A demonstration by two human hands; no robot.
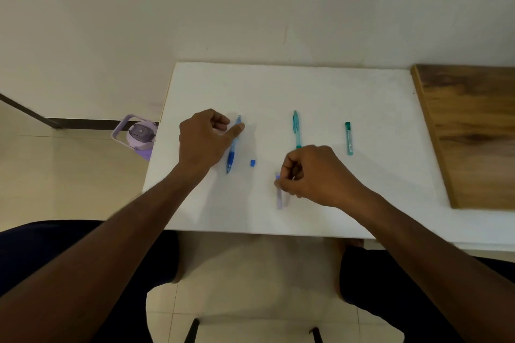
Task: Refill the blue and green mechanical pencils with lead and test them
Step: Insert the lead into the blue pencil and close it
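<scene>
The blue mechanical pencil (232, 154) lies lengthwise on the white table (362, 198), tip toward me. My left hand (204, 139) is at its upper half, thumb touching the barrel, other fingers curled above it. A small blue cap (252, 163) lies just right of the pencil. My right hand (315, 175) pinches a pale blue lead case (279, 198), which is blurred, at its top end. The green mechanical pencil (296, 128) lies beyond my right hand. A green lead case (349, 138) lies farther right.
A wooden board (473, 131) covers the table's right part. A purple water bottle (139, 135) stands on the floor left of the table. A white wall rises right behind the table. My knees are under the near edge.
</scene>
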